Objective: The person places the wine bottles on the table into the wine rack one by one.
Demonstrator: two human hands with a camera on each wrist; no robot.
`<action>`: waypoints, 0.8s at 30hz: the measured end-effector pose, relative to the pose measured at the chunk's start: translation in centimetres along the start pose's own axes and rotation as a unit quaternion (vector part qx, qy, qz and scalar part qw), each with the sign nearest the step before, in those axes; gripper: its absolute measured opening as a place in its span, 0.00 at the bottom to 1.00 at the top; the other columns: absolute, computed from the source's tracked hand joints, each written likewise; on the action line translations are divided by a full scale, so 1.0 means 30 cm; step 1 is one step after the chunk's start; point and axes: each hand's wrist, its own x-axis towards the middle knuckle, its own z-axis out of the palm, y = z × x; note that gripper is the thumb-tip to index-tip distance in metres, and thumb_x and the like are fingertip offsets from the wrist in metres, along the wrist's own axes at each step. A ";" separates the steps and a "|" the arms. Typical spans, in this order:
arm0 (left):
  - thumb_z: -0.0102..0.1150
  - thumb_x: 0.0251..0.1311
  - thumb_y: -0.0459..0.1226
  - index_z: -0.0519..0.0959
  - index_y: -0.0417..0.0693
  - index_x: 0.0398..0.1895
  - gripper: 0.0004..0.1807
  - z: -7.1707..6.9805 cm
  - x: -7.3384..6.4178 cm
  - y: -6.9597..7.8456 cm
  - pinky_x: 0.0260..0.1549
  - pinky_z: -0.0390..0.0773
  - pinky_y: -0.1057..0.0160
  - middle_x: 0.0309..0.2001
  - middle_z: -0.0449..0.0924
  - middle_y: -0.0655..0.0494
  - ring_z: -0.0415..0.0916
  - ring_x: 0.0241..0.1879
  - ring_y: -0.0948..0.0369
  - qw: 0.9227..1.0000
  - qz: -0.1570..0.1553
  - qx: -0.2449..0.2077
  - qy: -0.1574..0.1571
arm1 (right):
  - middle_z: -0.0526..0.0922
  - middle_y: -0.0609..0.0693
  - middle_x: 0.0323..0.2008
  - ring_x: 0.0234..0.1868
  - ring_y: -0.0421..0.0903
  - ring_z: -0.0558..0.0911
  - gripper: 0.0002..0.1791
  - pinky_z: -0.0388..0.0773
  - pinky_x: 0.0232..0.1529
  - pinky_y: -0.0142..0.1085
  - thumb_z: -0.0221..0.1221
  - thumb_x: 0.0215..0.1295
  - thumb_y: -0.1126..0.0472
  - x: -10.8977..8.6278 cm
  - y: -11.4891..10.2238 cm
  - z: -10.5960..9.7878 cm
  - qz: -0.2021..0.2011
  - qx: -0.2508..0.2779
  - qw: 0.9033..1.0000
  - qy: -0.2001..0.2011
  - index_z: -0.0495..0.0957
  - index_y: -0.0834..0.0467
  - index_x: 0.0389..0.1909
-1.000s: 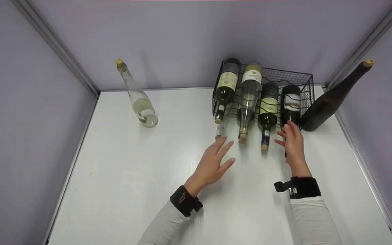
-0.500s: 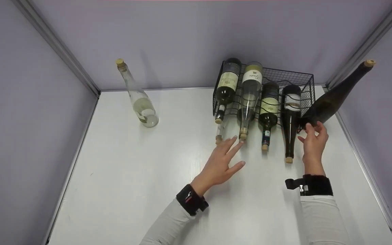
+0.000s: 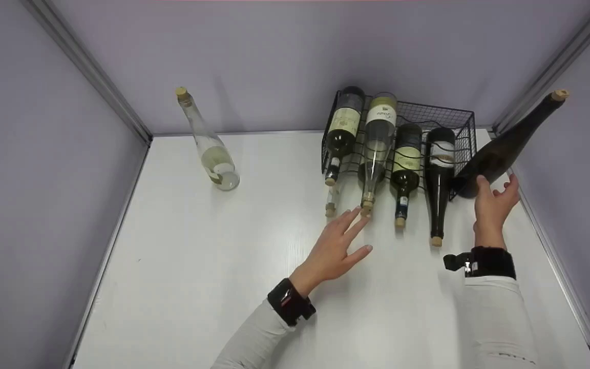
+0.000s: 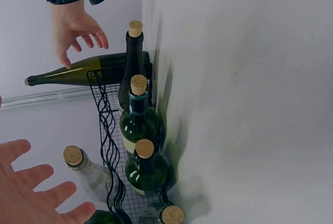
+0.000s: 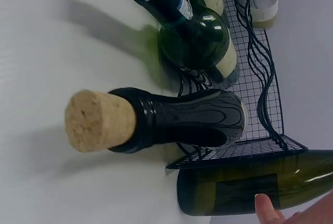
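Note:
My right hand [image 3: 497, 205] is at the tall dark wine bottle [image 3: 502, 148] that stands upright beside the rack's right end. Its fingers are spread and not wrapped round the glass; in the right wrist view the thumb [image 5: 264, 206] overlaps the bottle's dark label. My left hand [image 3: 332, 251] has its fingers spread, with the fingertips right by the cork of a clear bottle [image 3: 377, 146] lying on the rack's upper level. A black wire wine rack [image 3: 465, 138] holds several corked bottles, necks toward me. At its right end lies a dark bottle [image 3: 437, 197] with a white label.
A clear corked bottle [image 3: 212, 148] stands alone at the left of the white table [image 3: 182, 256]. Another dark green bottle [image 3: 403, 179] juts forward from the rack's lower level. Grey panels [image 3: 274, 61] enclose the table at the back and sides.
My right hand has moved right, from the rack's rightmost lying bottle to the standing dark bottle. My left hand has shifted slightly right, its fingers still spread.

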 end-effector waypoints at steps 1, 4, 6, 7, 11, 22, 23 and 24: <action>0.45 0.73 0.54 0.59 0.51 0.76 0.33 0.000 -0.001 0.001 0.68 0.56 0.47 0.76 0.51 0.50 0.52 0.73 0.50 1.000 -0.001 -0.001 0.000 | 0.46 0.48 0.74 0.67 0.43 0.57 0.44 0.60 0.63 0.32 0.58 0.67 0.48 0.012 -0.005 -0.001 -0.006 -0.011 1.000 -0.002 0.44 0.44 0.78; 0.45 0.73 0.54 0.59 0.50 0.76 0.33 0.000 -0.003 0.001 0.68 0.56 0.47 0.76 0.50 0.50 0.50 0.74 0.52 1.000 -0.004 -0.003 -0.003 | 0.40 0.47 0.76 0.71 0.45 0.52 0.46 0.55 0.67 0.32 0.57 0.68 0.47 0.045 -0.024 -0.003 -0.018 -0.038 0.999 -0.016 0.40 0.44 0.79; 0.45 0.73 0.54 0.59 0.50 0.76 0.33 -0.001 -0.003 0.002 0.68 0.56 0.46 0.76 0.51 0.50 0.50 0.74 0.52 1.000 -0.003 -0.001 -0.002 | 0.38 0.47 0.77 0.73 0.42 0.48 0.48 0.50 0.69 0.31 0.57 0.68 0.45 0.065 -0.038 -0.003 -0.028 -0.062 0.997 -0.024 0.37 0.43 0.79; 0.45 0.73 0.54 0.59 0.50 0.76 0.33 -0.002 -0.002 0.002 0.67 0.56 0.46 0.76 0.51 0.50 0.51 0.73 0.51 1.000 -0.002 -0.002 -0.001 | 0.37 0.46 0.77 0.74 0.42 0.46 0.49 0.47 0.70 0.31 0.57 0.68 0.44 0.075 -0.046 -0.003 -0.032 -0.072 0.997 -0.027 0.36 0.43 0.79; 0.45 0.73 0.54 0.59 0.51 0.76 0.33 -0.005 0.008 0.006 0.68 0.57 0.47 0.76 0.52 0.48 0.52 0.73 0.50 1.000 0.001 -0.004 0.004 | 0.37 0.46 0.77 0.74 0.38 0.41 0.50 0.41 0.69 0.29 0.57 0.67 0.43 0.110 -0.074 0.000 -0.054 -0.110 0.992 -0.028 0.34 0.45 0.79; 0.46 0.73 0.53 0.60 0.47 0.75 0.33 -0.004 0.030 0.018 0.68 0.56 0.51 0.75 0.53 0.47 0.50 0.74 0.55 1.000 0.016 0.002 0.016 | 0.41 0.47 0.78 0.74 0.37 0.43 0.49 0.40 0.68 0.26 0.58 0.68 0.47 0.188 -0.110 0.007 -0.063 -0.137 0.988 -0.028 0.37 0.50 0.79; 0.46 0.73 0.53 0.60 0.47 0.75 0.33 -0.003 0.030 0.018 0.68 0.56 0.50 0.75 0.54 0.47 0.50 0.74 0.55 1.000 0.018 0.003 0.018 | 0.43 0.48 0.78 0.74 0.38 0.44 0.48 0.40 0.69 0.26 0.58 0.68 0.48 0.194 -0.111 0.006 -0.067 -0.143 0.987 -0.028 0.38 0.51 0.78; 0.46 0.73 0.53 0.60 0.47 0.75 0.33 -0.002 0.030 0.018 0.68 0.56 0.50 0.75 0.54 0.47 0.50 0.74 0.55 1.000 0.019 0.004 0.018 | 0.44 0.48 0.77 0.74 0.38 0.46 0.47 0.41 0.68 0.25 0.58 0.68 0.49 0.198 -0.112 0.005 -0.071 -0.151 0.986 -0.026 0.39 0.52 0.78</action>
